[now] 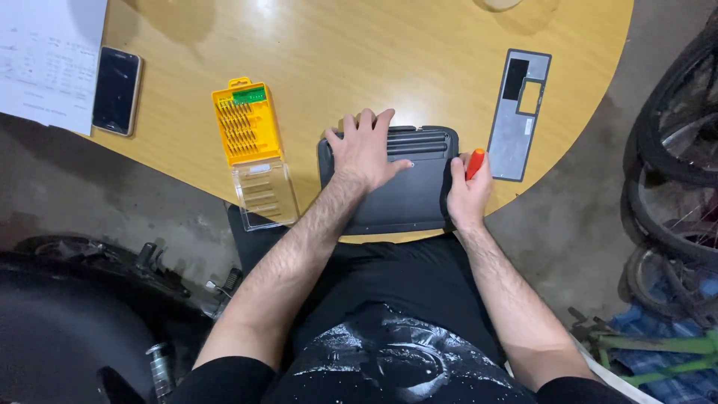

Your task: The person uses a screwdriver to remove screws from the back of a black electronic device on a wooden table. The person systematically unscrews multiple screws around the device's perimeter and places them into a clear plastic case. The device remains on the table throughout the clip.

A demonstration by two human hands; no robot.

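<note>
A dark grey laptop [407, 196] lies upside down at the near edge of the wooden table [359, 60]. My left hand [364, 150] rests flat on its underside, fingers spread. My right hand [468, 196] sits at the laptop's right edge, curled around a small screwdriver with an orange-red handle [474, 163]. The screwdriver's tip is hidden behind my hand.
A yellow bit set [245, 123] with its clear lid [263, 193] hinged open lies to the left. A grey cover panel [519, 114] lies to the right. A phone [116, 90] and papers [45, 60] sit far left. Bicycle wheels [677, 157] stand at the right.
</note>
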